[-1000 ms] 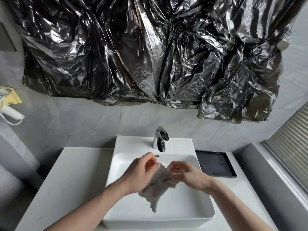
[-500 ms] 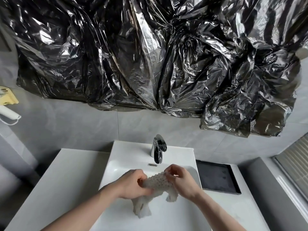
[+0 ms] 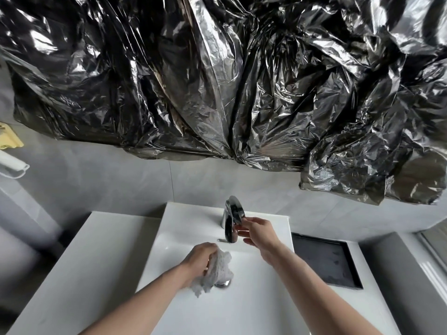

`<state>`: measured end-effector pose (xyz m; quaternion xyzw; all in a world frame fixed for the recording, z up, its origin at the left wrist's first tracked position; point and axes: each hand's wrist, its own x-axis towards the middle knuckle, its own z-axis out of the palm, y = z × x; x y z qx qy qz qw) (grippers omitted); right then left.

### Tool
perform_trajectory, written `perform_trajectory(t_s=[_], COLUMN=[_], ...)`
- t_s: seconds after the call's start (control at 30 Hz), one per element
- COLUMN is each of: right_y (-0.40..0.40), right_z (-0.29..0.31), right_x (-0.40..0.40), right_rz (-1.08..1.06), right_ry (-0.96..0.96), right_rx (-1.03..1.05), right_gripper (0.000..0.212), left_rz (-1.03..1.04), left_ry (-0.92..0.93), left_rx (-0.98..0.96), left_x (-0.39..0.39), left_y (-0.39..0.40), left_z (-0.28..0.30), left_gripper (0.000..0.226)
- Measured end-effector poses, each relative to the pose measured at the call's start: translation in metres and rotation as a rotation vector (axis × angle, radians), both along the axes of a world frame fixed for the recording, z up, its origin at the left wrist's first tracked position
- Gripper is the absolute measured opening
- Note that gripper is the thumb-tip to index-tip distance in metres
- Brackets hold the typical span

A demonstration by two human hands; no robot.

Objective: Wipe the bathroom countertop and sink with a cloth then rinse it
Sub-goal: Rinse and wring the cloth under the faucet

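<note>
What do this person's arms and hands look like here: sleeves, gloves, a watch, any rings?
Both forearms are bare right to the bottom frame edge, with no sleeves in view. The left hand and right hand wear no gloves. No watch, bracelet or ring shows on either; the nails look short and unpainted.

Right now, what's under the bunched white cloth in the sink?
Under the bunched white cloth, which the left hand grips, part of the round metal drain shows in the white rectangular sink. The rest of the drain is covered.
</note>
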<state>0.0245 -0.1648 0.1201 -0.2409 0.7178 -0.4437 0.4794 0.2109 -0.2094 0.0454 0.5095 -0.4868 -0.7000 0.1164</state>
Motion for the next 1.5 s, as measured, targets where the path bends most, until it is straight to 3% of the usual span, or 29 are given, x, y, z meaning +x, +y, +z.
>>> perform_trajectory(t_s=[0.37,0.43,0.5,0.57,0.73,0.87,1.03,1.1,1.33,1.5], right_y=[-0.015,-0.002,0.017,0.041,0.061,0.055,0.047,0.044,0.039,0.041], right_z=[0.008,-0.008,-0.039,-0.071,-0.115,-0.112,-0.106,-0.109,-0.107,-0.103], right_x=[0.002,0.003,0.006,0.014,0.028,0.018,-0.005,-0.013,-0.010,0.002], right_rz=[-0.113,-0.146,-0.173,-0.132,0.151,0.137,0.016,0.004,-0.072,-0.093], right_ry=[-0.151,-0.103,0.042,0.109,-0.043,0.139,0.363,0.402,0.143,0.018], right_rx=[-0.096,-0.092,-0.054,-0.003,0.049,0.034,-0.027,-0.019,-0.026,0.059], right_gripper=[0.022,0.028,0.021,0.019,0.029,0.025,0.036,0.037,0.037,0.033], left_rz=[-0.045,-0.040,-0.029,-0.018,-0.005,-0.048,-0.130,-0.136,-0.126,-0.186], left_ry=[0.022,0.048,0.057,0.062,0.114,-0.004,-0.260,-0.291,-0.162,-0.216], left_rx=[0.013,0.027,0.042,0.051,0.086,-0.077,-0.460,-0.492,-0.458,-0.486], left_x=[-0.026,-0.028,-0.029,-0.031,-0.039,-0.029,-0.014,-0.011,-0.010,-0.004], left_y=[-0.016,-0.016,-0.015,-0.015,-0.014,-0.025,-0.036,-0.035,-0.028,-0.029], left_z=[-0.011,-0.013,-0.015,-0.019,-0.016,-0.021,-0.030,-0.028,-0.019,-0.031], left_gripper=[0.018,0.021,0.022,0.022,0.022,0.015,0.030,0.031,0.041,0.045])
